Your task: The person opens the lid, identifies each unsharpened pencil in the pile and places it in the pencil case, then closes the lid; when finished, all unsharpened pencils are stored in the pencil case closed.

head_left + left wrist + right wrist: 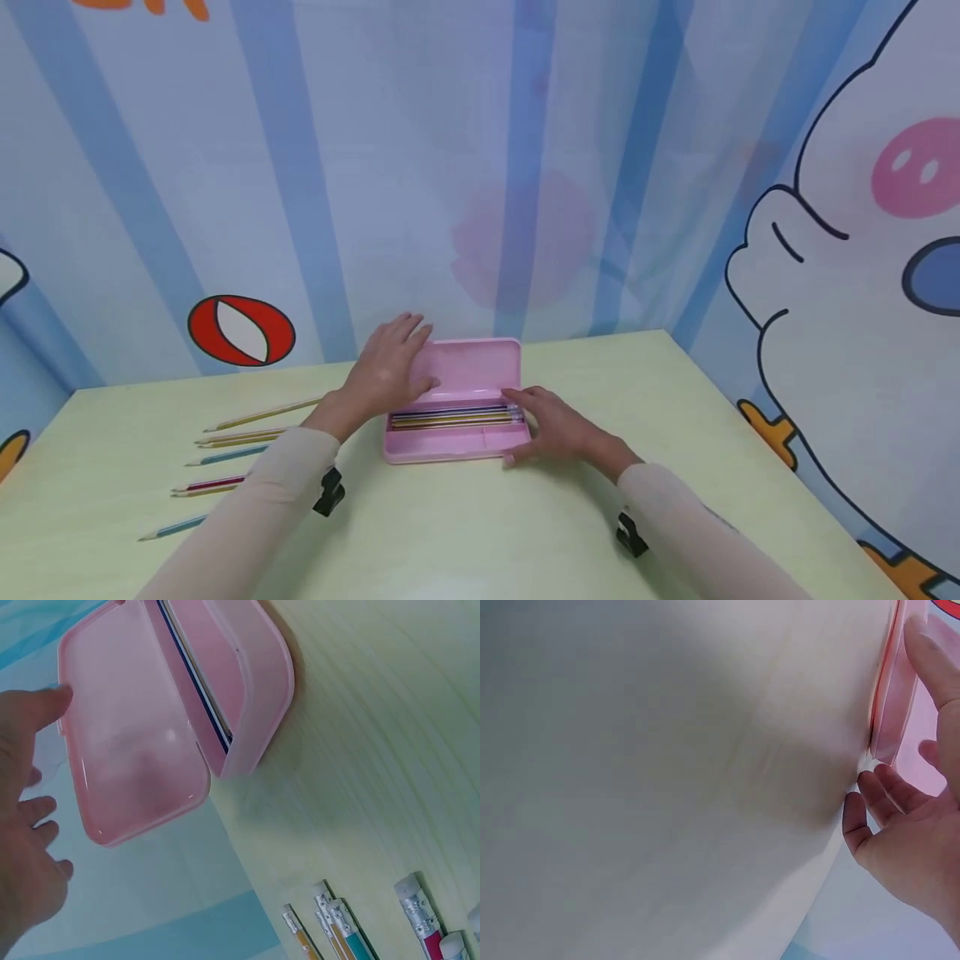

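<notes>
A pink pencil case (442,451) lies on the table with its lid (480,367) raised at the back. Several striped and coloured pencils (450,418) lie lengthwise inside the tray, behind a narrow front compartment. My left hand (382,362) is at the lid's left side, fingers spread; in the left wrist view the thumb tip is right at the lid's outer edge. With its thumb at the front corner and fingers toward the hinge side, my right hand (558,425) holds the right end of the case.
Left of the case, several loose pencils lie spaced out, among them a yellow pencil (262,413), a blue pencil (225,455) and a red pencil (213,484), partly hidden by my left sleeve. Behind the pale table (465,533) rises a striped printed backdrop (420,167).
</notes>
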A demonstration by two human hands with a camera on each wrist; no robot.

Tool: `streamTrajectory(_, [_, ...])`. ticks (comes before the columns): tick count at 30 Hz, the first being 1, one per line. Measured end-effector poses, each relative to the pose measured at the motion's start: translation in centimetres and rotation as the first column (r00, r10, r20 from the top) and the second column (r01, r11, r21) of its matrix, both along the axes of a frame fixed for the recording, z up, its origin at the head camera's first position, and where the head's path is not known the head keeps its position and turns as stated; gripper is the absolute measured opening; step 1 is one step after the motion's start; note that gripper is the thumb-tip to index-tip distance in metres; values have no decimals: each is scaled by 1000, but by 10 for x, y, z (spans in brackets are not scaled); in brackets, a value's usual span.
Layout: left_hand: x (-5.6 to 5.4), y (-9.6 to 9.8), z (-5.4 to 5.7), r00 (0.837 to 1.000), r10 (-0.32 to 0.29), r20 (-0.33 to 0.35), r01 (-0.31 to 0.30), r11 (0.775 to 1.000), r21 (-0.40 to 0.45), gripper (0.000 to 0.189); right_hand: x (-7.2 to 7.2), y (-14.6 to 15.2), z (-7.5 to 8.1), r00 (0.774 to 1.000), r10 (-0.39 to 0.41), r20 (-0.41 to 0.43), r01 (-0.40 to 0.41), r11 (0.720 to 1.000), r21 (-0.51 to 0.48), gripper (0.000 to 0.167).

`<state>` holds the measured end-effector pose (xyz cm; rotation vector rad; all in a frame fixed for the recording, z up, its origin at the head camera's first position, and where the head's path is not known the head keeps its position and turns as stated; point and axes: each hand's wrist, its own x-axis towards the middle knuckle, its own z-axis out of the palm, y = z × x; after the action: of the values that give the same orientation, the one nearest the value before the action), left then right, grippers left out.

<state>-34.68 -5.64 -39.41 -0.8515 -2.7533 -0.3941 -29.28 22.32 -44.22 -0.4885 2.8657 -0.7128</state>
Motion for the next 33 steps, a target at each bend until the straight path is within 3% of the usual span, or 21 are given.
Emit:
streamTrajectory(5, [0,-5,-4,992,44,118,-38,998,-47,101,4,0,-2,994,-67,-86,67,998,-12,119])
streamTrajectory(11, [0,-9,-12,992,-41,119,44,999,-25,100,6,-4,-2,974,-123,-189,124,992,-5,136])
streamTrajectory(18, [4,-9,-11,989,-60,133,60,998,3,97,4,-10,-1,979,-150,-141,131,983,-132,143])
streamTrajectory(23, [14,-11,-8,992,-69,105,68,998,14,94,5,-14,-1,970,-173,-173,153,981,-122,144])
streamTrajectory(29, [31,-13,-9,997,-72,36,73,997,-33,90,9,-16,3,925,-229,-302,241,971,1,142])
streamTrajectory(33, [44,-14,-11,998,-63,3,63,997,-53,87,9,-15,9,910,-144,-390,154,988,-6,137])
